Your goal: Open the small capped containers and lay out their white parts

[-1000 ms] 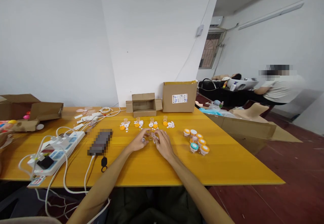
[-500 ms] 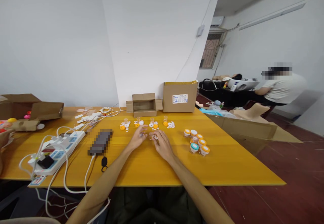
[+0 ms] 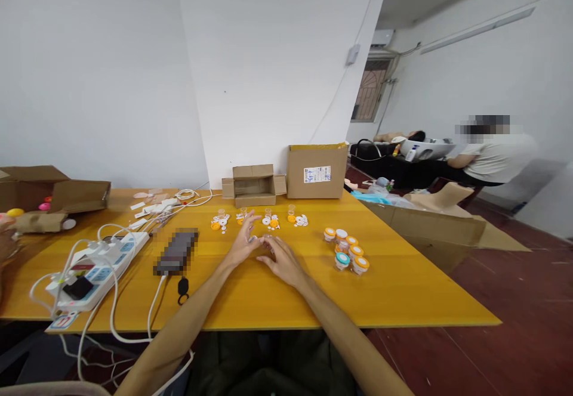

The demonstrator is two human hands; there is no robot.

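Observation:
My left hand (image 3: 244, 246) is over the middle of the table with its index finger raised. A small pale piece, too small to name, shows in its curled lower fingers. My right hand (image 3: 285, 261) meets it from the right, its fingertips at my left thumb; whatever they pinch is hidden. Beyond the hands stand small clear cups, one of them a clear cup (image 3: 291, 210) at the right end of the row. By the cups lie orange rings (image 3: 215, 226) and small white plastic parts (image 3: 299, 221). To the right is a group of small jars with orange, white and teal lids (image 3: 342, 258).
A small open carton (image 3: 254, 193) and a larger cardboard box (image 3: 317, 172) stand against the wall. On the left lie a power strip (image 3: 101, 271) with white cables, a phone (image 3: 176, 251) and a black key fob (image 3: 183, 287). A person (image 3: 496, 151) sits at the far right.
My right hand has shifted slightly left, so its fingertips now meet my left thumb. White parts seen earlier under the right fingers are now covered. My left index finger has lifted.

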